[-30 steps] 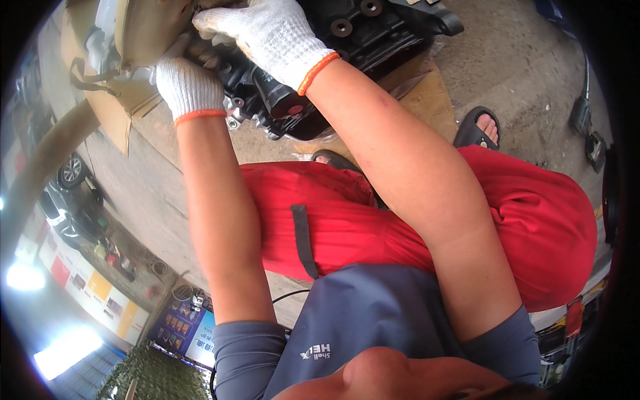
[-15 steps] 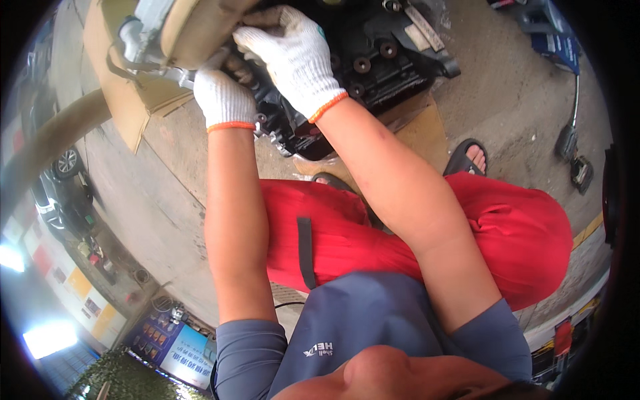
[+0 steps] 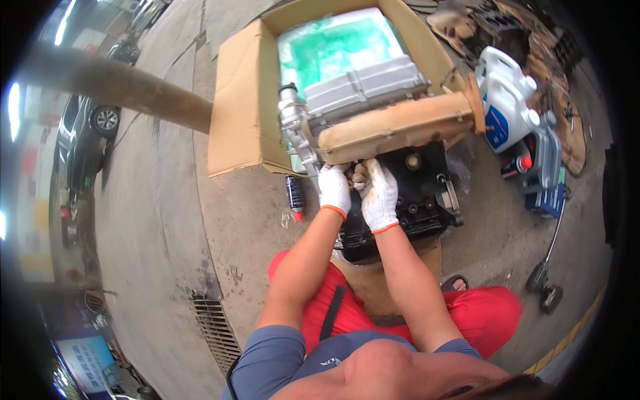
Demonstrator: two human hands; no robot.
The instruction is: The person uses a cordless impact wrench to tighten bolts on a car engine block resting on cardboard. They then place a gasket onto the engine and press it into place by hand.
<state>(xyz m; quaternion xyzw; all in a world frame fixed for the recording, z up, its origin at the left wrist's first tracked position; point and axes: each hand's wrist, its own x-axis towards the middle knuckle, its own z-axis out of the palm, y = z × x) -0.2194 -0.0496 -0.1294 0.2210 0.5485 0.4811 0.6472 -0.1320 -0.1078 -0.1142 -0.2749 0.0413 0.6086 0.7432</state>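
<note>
An engine with a black block [image 3: 437, 170], a grey ribbed cover [image 3: 373, 81] and a long rusty-tan shield [image 3: 400, 125] stands in front of me. My left hand [image 3: 335, 187], in a white knit glove with an orange cuff, reaches in below the shield's left end, next to a silver housing [image 3: 291, 110]. Its fingertips are hidden against the engine. Close beside it, my right hand [image 3: 378, 200], gloved alike, has its soiled fingers curled together at the same spot under the shield. What lies between those fingers is too small and covered to name.
Behind the engine is an open cardboard box [image 3: 235, 100] with green-tinted plastic wrap. A spray can [image 3: 294, 193] lies left of the block. White jugs [image 3: 503, 107], a blue box [image 3: 545, 202] and a long-handled tool [image 3: 548, 257] are at the right. A floor grate [image 3: 217, 327] lies at lower left.
My view has tilted up, so the whole engine and the box behind it show. Both hands stay at the engine below the tan shield, now closer together.
</note>
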